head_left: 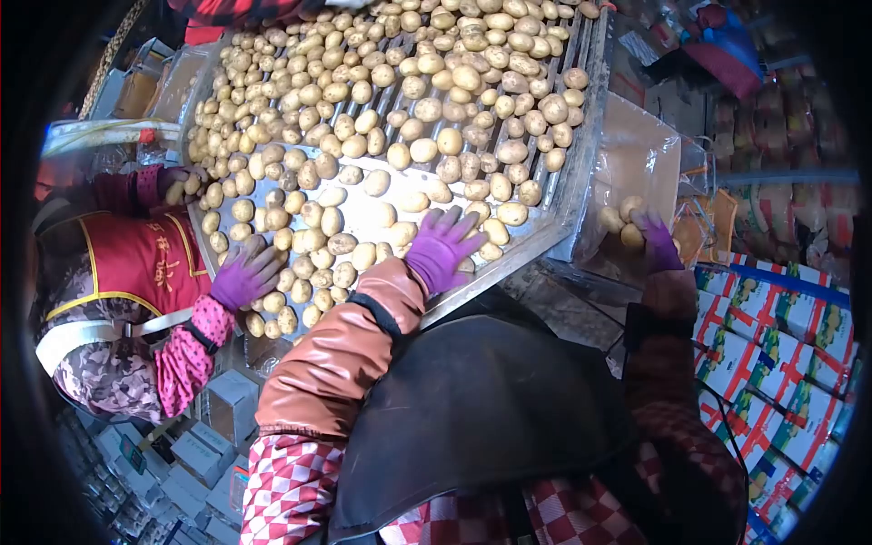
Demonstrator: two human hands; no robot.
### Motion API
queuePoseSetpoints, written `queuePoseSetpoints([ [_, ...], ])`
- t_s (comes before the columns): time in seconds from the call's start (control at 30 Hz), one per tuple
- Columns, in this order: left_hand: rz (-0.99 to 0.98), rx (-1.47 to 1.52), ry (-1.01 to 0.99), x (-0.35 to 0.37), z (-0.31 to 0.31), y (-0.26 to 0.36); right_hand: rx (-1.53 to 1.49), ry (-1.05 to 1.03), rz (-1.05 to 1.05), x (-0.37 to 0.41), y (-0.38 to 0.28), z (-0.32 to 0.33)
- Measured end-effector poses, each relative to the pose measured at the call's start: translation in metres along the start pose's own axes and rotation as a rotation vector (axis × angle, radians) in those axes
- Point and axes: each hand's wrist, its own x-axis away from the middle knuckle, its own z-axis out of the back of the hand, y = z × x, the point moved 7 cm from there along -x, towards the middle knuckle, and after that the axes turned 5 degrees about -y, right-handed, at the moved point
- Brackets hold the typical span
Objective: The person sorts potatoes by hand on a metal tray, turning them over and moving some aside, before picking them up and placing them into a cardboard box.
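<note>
Many potatoes [345, 145] lie over the slatted sorting table [581, 118] and its smooth metal front part. My left hand [443, 247], in a purple glove, rests with fingers spread on potatoes near the table's front edge. To the right, my right hand [658, 243], gloved too, is over a plastic-lined cardboard box [636, 150]. Its fingers are bent beside a few potatoes [622, 221] at the box's near side; whether it grips one cannot be made out.
A co-worker in a red apron [150, 263] stands at the left, one gloved hand [245, 272] on the potatoes. Printed cartons [772, 363] are stacked at the right. Grey boxes [200, 454] stand at the lower left. Another person [727, 54] is at the upper right.
</note>
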Motion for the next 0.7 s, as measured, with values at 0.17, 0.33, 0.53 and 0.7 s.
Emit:
queuePoseSetpoints([
  [0.17,0.389,-0.177,0.169,0.056,0.008,-0.09,0.569,-0.108,0.241,-0.072,0.034,0.005],
  [0.33,0.631,-0.149,0.152,0.134,-0.004,-0.107,1.812,-0.071,0.363,-0.033,0.089,-0.216],
  [0.53,0.636,0.075,0.256,0.181,-0.019,-0.077,1.095,-0.751,0.144,-0.077,0.125,-0.248],
  [0.7,0.709,0.2,0.347,0.199,-0.032,-0.06,1.569,-0.224,0.44,-0.168,0.046,-0.228],
])
